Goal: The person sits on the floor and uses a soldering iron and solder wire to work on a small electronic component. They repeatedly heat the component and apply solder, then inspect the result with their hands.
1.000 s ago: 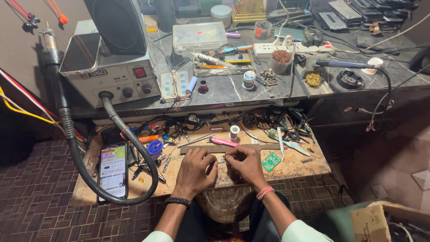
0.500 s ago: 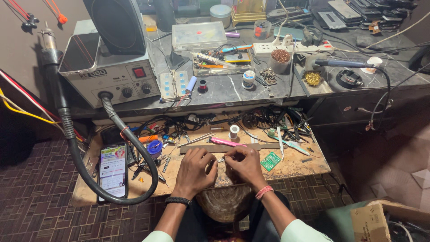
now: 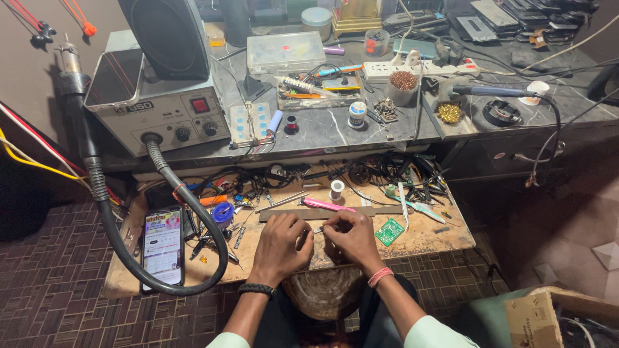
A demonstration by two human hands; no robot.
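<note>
A single head-worn camera looks steeply down and forward from above the seated person. Nearest, at the bottom edge, are the forearms and both hands, the left hand [image 3: 278,241] and right hand [image 3: 351,237], meeting over the low wooden board [image 3: 445,235]. Farther off, the marble shelf [image 3: 361,129] fills the top; its far edge looks cropped.

phone [image 3: 162,247] left of both hands, circuit board [image 3: 389,232] right, tweezers [image 3: 281,201] behind
</note>
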